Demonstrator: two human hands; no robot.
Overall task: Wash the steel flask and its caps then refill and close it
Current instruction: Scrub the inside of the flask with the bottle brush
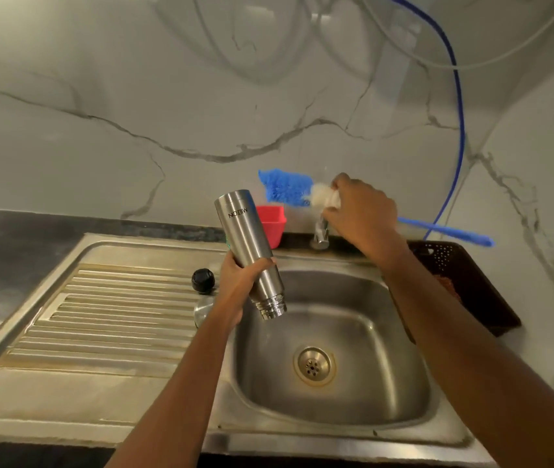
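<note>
Gripping the steel flask round its mid-body, the L hand holds it tilted, mouth down, over the sink basin. The black cap and a half-hidden steel cap sit just left on the drainboard. Smooth steel, prob. wet & slippery, rigid, likely light if drained, so a full wrap at mid-body or the narrower threaded neck seems safer vs. a fingertip pinch. Further back, the R hand is closed round the bottle brush near its white bristles, above the tap.
</note>
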